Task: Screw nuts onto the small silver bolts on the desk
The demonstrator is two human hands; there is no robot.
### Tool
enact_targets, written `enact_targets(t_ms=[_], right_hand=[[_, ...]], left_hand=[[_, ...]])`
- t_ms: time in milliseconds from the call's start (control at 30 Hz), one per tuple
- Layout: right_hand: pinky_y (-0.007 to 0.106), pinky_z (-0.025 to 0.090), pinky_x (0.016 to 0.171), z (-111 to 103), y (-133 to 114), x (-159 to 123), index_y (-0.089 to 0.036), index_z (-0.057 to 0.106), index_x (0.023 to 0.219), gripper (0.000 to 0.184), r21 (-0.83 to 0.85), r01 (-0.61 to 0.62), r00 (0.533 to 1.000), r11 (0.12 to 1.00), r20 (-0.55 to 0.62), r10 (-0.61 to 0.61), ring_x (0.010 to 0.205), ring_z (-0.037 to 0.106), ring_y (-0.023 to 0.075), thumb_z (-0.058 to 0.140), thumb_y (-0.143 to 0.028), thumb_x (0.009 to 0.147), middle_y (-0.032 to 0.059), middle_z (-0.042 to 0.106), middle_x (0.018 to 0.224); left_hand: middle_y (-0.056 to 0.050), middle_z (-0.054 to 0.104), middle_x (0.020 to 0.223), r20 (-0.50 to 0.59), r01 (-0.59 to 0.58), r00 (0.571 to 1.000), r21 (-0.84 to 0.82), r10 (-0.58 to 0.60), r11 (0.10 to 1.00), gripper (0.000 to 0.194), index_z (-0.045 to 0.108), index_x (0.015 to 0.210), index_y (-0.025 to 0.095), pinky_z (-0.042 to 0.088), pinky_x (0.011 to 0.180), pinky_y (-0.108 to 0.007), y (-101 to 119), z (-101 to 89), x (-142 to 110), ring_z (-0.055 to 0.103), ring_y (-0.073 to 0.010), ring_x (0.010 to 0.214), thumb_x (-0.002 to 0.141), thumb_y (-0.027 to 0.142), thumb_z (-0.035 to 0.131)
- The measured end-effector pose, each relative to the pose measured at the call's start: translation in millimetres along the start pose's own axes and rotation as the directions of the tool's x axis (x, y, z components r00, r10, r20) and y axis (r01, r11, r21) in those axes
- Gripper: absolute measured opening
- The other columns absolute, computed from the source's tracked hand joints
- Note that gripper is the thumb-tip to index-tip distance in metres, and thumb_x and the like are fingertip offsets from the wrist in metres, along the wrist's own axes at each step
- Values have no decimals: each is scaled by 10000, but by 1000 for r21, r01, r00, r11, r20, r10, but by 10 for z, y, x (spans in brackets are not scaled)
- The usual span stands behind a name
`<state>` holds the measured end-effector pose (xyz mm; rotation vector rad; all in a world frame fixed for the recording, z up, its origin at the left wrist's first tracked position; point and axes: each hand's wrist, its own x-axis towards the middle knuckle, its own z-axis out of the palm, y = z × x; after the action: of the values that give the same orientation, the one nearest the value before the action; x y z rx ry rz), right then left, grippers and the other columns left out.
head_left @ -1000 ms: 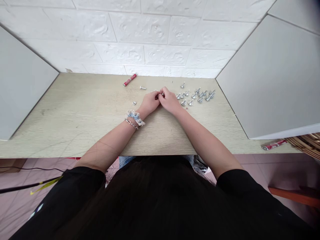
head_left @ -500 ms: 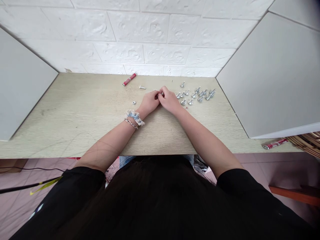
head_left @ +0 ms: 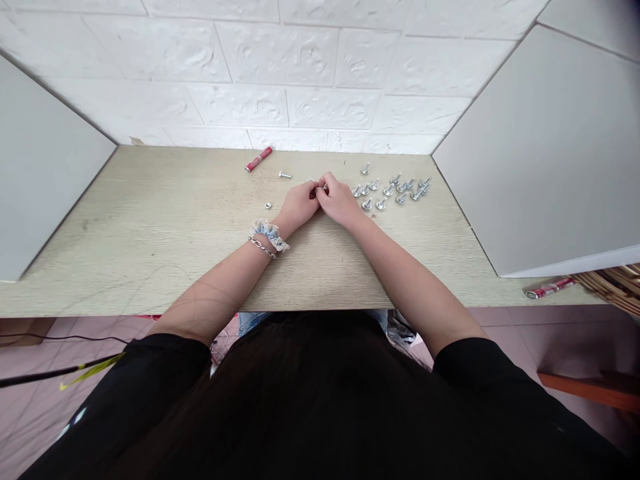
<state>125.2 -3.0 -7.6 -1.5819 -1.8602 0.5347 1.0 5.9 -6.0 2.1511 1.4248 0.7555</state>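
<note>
Left hand (head_left: 299, 205) and right hand (head_left: 339, 200) meet near the bench's (head_left: 150, 260) far edge, fingers together on a small silver fastener (head_left: 325, 189); bolts (head_left: 387, 191) cluster at 3 o'clock, open room at 9 o'clock.

A red tube (head_left: 259, 159) lies near the far edge of the wooden tabletop (head_left: 125, 267), below a white brick-textured wall (head_left: 300, 73), with grey panels standing at the left (head_left: 45, 167) and right (head_left: 545, 153). At lower right, a red-and-silver tube (head_left: 549, 288) lies on the tabletop's corner beside a wicker basket (head_left: 613, 280). A black cable (head_left: 50, 337) crosses the pink floor (head_left: 565, 327) at lower left.
</note>
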Motion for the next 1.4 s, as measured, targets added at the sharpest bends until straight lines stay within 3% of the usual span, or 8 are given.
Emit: enact_targets(t_ms=[500,667,833,967,1167,1267,1400], right_hand=[[354,424,771,-4,25,18,-215,530,875,186,19,-7,1000,1000,-23,7,824,571,208,430,-370,892,51,651,884],[360,429,774,5,26,6,-214,566,977,193,4,7,1000,1000,-15,-7,816,576,216,419,-255,859,49,660,873],[356,422,785,19,43,16,-205,575,1014,223,-12,18,1000,1000,-23,-19,847,582,221,399,-267,891,66,665,918],[340,415,744,4,37,25,-208,560,899,190,-28,-1,999,1000,-34,1,800,567,215,433,-351,902,55,648,845],[336,401,697,-39,20,23,-218,449,666,375,-40,-31,997,999,-65,29,714,530,202,329,-442,943,46,574,695],[343,412,711,-32,18,12,-223,473,716,344,-22,-42,996,999,-82,40,725,538,205,338,-449,937,40,570,699],[351,433,758,-14,20,-2,-227,517,983,181,39,-4,997,999,-83,7,744,563,197,397,-336,903,25,606,781]], left_hand=[[-77,720,897,-21,59,998,-78,-61,995,240,708,902,126,466,776,-298,18,-17,9,609,-186,816,821,211,499],[-64,721,900,-28,57,998,-150,-62,987,275,715,954,138,465,790,-284,14,-23,16,612,-178,833,811,187,485],[-57,707,821,-48,51,997,-128,-58,991,285,722,943,132,450,741,-280,-5,-26,30,584,-169,767,810,199,478],[-51,696,794,-43,40,998,-121,-46,992,271,717,897,130,440,728,-277,-6,-23,30,569,-161,747,813,184,465],[-57,694,815,-39,82,995,-128,-87,988,187,700,872,121,438,720,-271,28,-28,18,569,-160,741,799,227,563],[-48,690,791,-40,77,996,-137,-83,988,209,708,876,129,439,714,-270,21,-33,22,564,-155,730,820,251,548],[-55,712,847,-56,83,994,-201,-96,976,246,716,953,130,455,726,-265,-18,-29,44,588,-157,764,821,251,548]])
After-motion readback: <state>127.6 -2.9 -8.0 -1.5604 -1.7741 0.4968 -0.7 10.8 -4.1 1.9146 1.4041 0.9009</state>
